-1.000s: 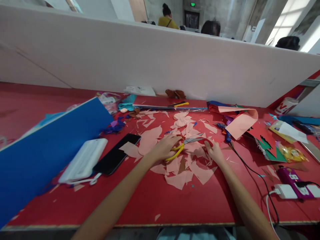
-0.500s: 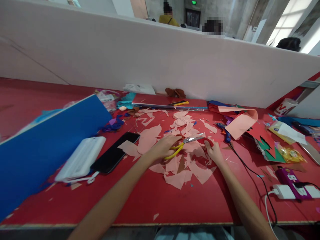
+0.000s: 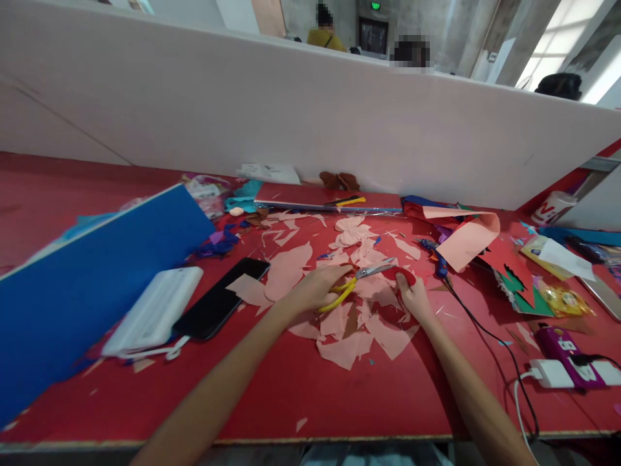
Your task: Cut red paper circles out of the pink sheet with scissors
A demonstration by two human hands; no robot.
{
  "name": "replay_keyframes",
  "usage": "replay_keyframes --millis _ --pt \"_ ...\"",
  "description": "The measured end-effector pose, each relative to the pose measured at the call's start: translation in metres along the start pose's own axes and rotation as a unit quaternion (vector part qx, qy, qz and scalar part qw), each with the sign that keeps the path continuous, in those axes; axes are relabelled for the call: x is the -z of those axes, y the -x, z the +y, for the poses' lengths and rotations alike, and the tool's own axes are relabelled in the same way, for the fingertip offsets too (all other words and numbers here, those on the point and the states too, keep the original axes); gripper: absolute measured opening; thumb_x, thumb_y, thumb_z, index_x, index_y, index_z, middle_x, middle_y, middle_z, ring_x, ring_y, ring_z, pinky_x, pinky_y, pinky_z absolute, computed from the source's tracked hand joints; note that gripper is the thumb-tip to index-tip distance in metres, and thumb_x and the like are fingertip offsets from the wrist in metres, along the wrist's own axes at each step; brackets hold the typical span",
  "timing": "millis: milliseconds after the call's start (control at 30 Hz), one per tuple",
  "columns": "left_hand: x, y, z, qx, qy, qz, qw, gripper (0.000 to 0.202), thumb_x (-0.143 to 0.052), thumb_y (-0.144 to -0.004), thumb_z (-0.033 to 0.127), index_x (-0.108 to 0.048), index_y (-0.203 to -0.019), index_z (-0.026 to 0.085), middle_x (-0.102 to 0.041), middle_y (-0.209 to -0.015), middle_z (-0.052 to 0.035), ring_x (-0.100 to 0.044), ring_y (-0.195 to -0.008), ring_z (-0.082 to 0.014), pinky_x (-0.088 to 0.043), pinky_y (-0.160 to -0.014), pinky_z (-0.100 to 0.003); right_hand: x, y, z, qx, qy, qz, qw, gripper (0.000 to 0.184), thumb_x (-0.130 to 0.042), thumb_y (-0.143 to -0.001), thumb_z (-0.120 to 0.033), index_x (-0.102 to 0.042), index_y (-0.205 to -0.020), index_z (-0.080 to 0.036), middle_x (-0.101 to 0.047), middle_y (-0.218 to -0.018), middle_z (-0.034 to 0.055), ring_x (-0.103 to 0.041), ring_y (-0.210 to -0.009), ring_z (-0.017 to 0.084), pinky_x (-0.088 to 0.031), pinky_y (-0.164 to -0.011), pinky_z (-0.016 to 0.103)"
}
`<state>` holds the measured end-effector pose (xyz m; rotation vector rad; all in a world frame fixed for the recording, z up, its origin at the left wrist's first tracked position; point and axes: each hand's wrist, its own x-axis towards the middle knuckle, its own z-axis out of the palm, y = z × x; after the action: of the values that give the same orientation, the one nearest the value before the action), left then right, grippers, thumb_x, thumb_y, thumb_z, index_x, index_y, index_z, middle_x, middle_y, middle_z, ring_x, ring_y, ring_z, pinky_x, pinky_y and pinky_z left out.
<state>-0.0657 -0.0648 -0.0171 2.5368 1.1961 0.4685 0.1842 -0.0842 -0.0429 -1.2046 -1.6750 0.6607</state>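
The left grip (image 3: 315, 289) is clenched around the yellow handles of a pair of scissors (image 3: 339, 294), their steel blades (image 3: 373, 271) angled across toward the right grip (image 3: 412, 296). That one pinches a small curved piece of red paper (image 3: 402, 277), and held this way, the piece seems to be steadied at the blade tips rather than left lying flat. Both grips work just above a spread of salmon-pink paper scraps (image 3: 342, 349) strewn over the red surface (image 3: 242, 408), toward its front edge. Off to the left, a black smartphone (image 3: 218, 299) and a white power bank (image 3: 152, 309) lie side by side, clear of the thickest cuttings. A blue glue gun (image 3: 436, 262) rests beyond the right grip, its black cord (image 3: 478, 317) trailing toward the front.
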Motion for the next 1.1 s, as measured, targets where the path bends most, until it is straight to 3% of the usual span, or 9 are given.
replay_keyframes --millis 267,500,867,1100 --pt "0.007 0.001 0.007 0.04 -0.031 -0.028 0.998 0.039 -0.048 -0.083 0.032 -0.052 -0.12 0.02 -0.067 -0.11 -0.0097 -0.065 -0.094 -0.0241 -0.046 -0.069 -0.027 0.006 -0.003 0.006 0.014 0.038 -0.003 0.999 0.036 -0.037 -0.09 -0.043 -0.048 -0.064 -0.021 -0.048 -0.05 -0.0013 -0.047 -0.049 0.015 -0.036 -0.049 0.025" --pt "0.004 0.001 0.006 0.043 -0.032 -0.033 0.998 0.034 -0.043 -0.087 0.035 -0.056 -0.116 0.022 -0.071 -0.097 -0.0054 -0.066 -0.079 -0.0186 -0.041 -0.061 -0.023 0.01 -0.005 0.01 0.01 0.05 -0.008 0.999 0.034 -0.036 -0.09 -0.04 -0.054 -0.069 -0.02 -0.052 -0.053 -0.0001 -0.048 -0.049 0.015 -0.036 -0.05 0.025" --pt "0.012 0.001 0.009 0.045 -0.038 -0.007 0.998 0.041 -0.048 -0.084 0.033 -0.05 -0.122 0.019 -0.062 -0.121 -0.0089 -0.062 -0.103 -0.0232 -0.046 -0.083 -0.03 0.011 -0.005 0.011 0.022 0.052 -0.032 0.998 0.035 -0.036 -0.091 -0.044 -0.049 -0.066 -0.021 -0.048 -0.051 -0.0014 -0.047 -0.049 0.014 -0.035 -0.051 0.024" --pt "0.008 0.001 -0.002 0.032 -0.044 -0.009 0.998 0.044 -0.05 -0.081 0.032 -0.048 -0.124 0.02 -0.059 -0.126 -0.0091 -0.059 -0.109 -0.0244 -0.046 -0.086 -0.032 0.01 -0.002 0.009 0.047 0.105 -0.086 0.99 0.026 -0.037 -0.091 -0.032 -0.05 -0.071 -0.021 -0.051 -0.055 -0.0006 -0.048 -0.052 0.015 -0.034 -0.052 0.023"
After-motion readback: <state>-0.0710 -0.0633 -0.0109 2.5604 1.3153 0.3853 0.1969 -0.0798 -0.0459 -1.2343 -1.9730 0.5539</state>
